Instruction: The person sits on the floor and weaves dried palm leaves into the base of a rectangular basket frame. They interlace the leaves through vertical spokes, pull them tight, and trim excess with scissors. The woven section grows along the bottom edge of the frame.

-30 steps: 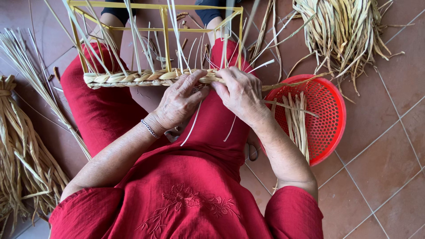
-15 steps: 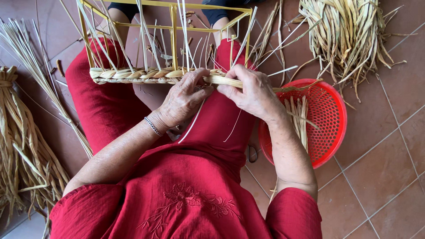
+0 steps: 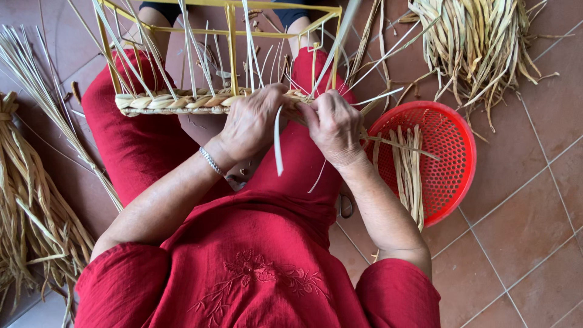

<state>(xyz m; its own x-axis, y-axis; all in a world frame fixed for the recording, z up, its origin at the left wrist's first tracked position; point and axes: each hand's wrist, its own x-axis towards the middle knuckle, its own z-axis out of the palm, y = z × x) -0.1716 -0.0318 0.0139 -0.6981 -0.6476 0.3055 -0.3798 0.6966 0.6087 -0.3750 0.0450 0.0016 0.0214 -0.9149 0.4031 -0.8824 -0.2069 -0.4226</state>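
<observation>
A yellow wire frame (image 3: pixel 231 36) rests across my red-clad lap, with pale upright strands fixed along it. A braided straw band (image 3: pixel 176 102) runs along its near edge. My left hand (image 3: pixel 252 121) grips the braid near its right end, fingers curled over it. Close beside it, my right hand (image 3: pixel 334 124) pinches the straw strands at the braid's working end. A loose pale strand (image 3: pixel 278 143) hangs down between the two hands.
A red plastic basket (image 3: pixel 452 167) with several straw strips lies on the tiled floor at my right. A heap of dried straw (image 3: pixel 480 36) sits at the upper right. Another straw bundle (image 3: pixel 27 206) lies along the left edge.
Both hands have stayed at the braid's right end, with the right hand drawing in closer to the left. The view has shifted slightly.
</observation>
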